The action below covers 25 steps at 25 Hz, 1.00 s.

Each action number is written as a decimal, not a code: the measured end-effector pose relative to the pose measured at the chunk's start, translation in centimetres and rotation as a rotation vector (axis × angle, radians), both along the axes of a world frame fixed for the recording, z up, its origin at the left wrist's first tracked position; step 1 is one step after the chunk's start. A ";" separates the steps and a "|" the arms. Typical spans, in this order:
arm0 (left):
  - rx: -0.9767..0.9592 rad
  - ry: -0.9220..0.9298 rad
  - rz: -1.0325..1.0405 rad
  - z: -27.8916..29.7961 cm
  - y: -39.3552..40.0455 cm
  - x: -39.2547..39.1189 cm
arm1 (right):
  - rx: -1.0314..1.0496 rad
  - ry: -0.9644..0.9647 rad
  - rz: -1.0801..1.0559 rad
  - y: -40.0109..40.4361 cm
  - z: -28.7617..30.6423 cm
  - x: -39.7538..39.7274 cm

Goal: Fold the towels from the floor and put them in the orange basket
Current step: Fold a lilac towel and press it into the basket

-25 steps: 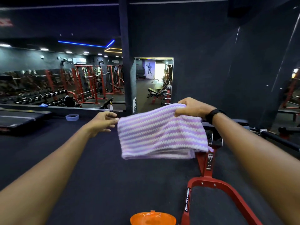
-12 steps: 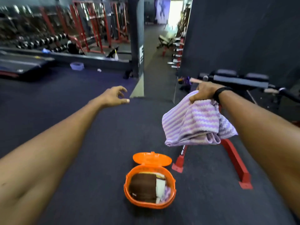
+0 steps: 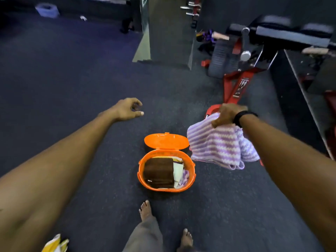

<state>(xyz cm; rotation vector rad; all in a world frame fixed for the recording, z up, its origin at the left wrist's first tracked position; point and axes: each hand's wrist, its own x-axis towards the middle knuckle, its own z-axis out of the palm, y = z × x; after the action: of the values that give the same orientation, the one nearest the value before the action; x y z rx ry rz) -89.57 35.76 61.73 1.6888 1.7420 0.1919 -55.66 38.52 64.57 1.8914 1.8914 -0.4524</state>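
One hand carries everything: my right hand (image 3: 226, 113) pinches the folded purple towel (image 3: 218, 144) above the orange basket (image 3: 145, 180); left hand (image 3: 127, 109) hangs loose, empty. The basket looks nearly full, so dropping may unfold it.

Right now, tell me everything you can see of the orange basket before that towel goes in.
The orange basket is an oval tub that looks like glossy plastic, standing upright on the dark floor just ahead of the person's bare feet. Its hinged lid is flipped open at the far side. Inside lie a folded brown towel, then pale cream and lilac cloth along the right wall. Neither hand touches it; the striped purple towel hangs beside its far right rim.
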 end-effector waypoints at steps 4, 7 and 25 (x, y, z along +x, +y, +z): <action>-0.124 0.018 -0.055 -7.7 2.0 -1.3 | -0.158 0.009 -0.012 -1.1 -10.6 -4.6; -0.230 0.059 -0.137 -16.5 2.9 -1.2 | -0.338 0.096 0.047 -0.6 -18.6 -6.2; -0.199 0.539 -0.565 -71.4 -5.7 3.5 | -0.218 0.128 0.304 -7.4 -72.5 -5.5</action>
<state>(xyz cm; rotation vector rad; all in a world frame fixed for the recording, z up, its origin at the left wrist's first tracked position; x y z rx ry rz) -86.12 30.01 -9.67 2.1205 1.4793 -0.7250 -61.21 31.14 -7.98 1.4367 2.0729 -0.6619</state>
